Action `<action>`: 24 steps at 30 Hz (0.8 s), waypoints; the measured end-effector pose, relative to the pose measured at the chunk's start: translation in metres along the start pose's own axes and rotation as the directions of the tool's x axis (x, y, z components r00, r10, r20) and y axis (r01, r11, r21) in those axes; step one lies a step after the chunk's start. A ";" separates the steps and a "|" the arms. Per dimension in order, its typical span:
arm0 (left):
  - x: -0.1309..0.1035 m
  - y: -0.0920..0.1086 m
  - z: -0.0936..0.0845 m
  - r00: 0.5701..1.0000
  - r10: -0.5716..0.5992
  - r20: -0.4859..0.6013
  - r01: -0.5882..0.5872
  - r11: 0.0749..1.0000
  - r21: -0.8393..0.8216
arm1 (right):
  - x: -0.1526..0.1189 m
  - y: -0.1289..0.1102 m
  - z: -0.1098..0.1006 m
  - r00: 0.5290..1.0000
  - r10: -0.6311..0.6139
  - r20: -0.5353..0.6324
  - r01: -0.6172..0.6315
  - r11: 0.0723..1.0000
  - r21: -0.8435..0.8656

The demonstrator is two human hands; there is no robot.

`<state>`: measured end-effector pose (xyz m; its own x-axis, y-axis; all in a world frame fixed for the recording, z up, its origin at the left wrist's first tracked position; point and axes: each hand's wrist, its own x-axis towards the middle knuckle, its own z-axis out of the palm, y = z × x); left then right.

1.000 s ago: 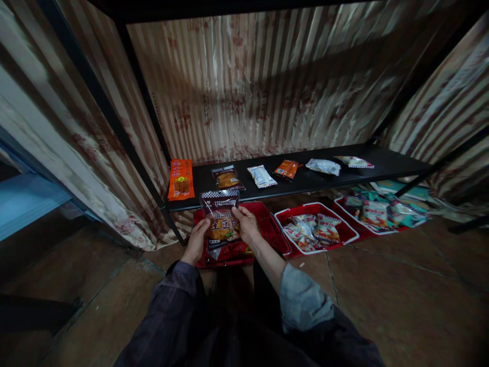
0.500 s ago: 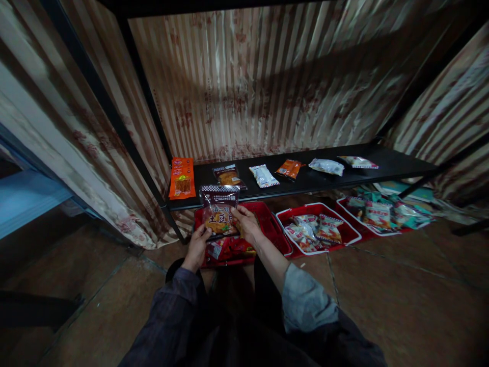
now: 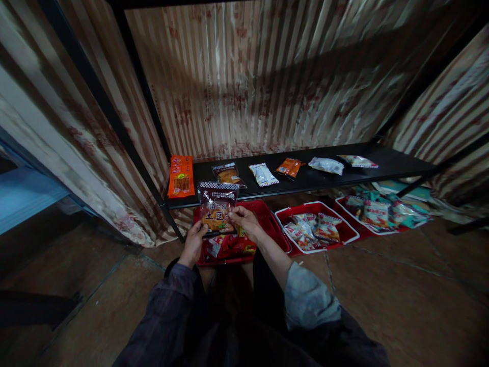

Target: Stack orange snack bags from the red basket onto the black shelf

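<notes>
A dark brown bag of potato chips (image 3: pixel 217 206) is held upright between both hands, its printed front facing me. My left hand (image 3: pixel 194 243) pinches its lower left corner, and my right hand (image 3: pixel 247 223) grips its right edge. Directly below is a red basket (image 3: pixel 272 232) with red snack packets (image 3: pixel 229 246) in it. Just behind the held bag, a similar brown bag (image 3: pixel 228 175) lies on the black shelf (image 3: pixel 324 184). An orange-red snack packet (image 3: pixel 181 176) leans at the shelf's left end.
Along the shelf lie a white packet (image 3: pixel 263 175), an orange packet (image 3: pixel 289 167) and two pale packets. Two more red baskets (image 3: pixel 346 236) with snack bags stand on the tiled floor to the right. Black shelf posts (image 3: pixel 141 86) and striped curtains frame the space.
The bag's front has flattened and its printing shows more plainly. My right fingers have shifted slightly down and left along its edge. The view has moved a little.
</notes>
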<state>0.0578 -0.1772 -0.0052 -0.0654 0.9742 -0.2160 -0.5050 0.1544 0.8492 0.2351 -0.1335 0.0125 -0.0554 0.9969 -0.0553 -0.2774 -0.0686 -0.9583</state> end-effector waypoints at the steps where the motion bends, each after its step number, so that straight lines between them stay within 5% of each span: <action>1: 0.000 0.001 0.000 1.000 -0.005 -0.001 0.005 1.000 -0.001 | 0.000 -0.002 0.000 1.000 -0.020 0.014 0.020 0.999 -0.027; 6: -0.002 0.003 -0.006 0.998 -0.053 0.020 0.053 0.999 -0.011 | 0.001 -0.004 -0.002 0.988 -0.012 0.155 0.025 0.996 -0.080; 12: -0.001 0.002 -0.009 0.998 -0.057 0.026 0.057 0.998 -0.026 | 0.003 0.004 -0.003 0.996 0.047 0.076 -0.041 0.996 -0.081; 17: 0.006 0.003 -0.010 0.999 -0.038 -0.034 0.036 0.998 -0.058 | 0.000 0.003 -0.004 0.973 0.096 0.212 -0.093 0.995 -0.023; 24: 0.004 0.009 -0.010 0.998 -0.060 -0.019 0.059 0.997 -0.042 | 0.004 0.006 -0.009 0.962 0.016 0.273 0.033 0.984 -0.175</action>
<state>0.0438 -0.1738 -0.0030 -0.0510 0.9599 -0.2758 -0.5433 0.2050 0.8141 0.2420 -0.1299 0.0037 -0.3198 0.9475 0.0080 -0.1073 -0.0278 -0.9938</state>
